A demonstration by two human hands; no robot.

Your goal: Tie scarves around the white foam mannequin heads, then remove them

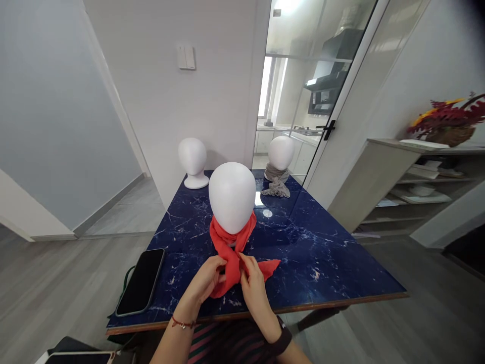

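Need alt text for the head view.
A person's left hand and right hand hold a red scarf worn by a white mannequin head on a blue marbled table. Behind stand a plain white head and another head in a gray scarf; a phone lies near the table's left edge.

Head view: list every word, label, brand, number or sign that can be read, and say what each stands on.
None can be read.
Red fabric scarf: no lettering visible.
Smooth white mannequin head: no lettering visible.
Black rectangular phone: dark screen, no readable text.
White rectangular wall switch: any marking is too small to read.
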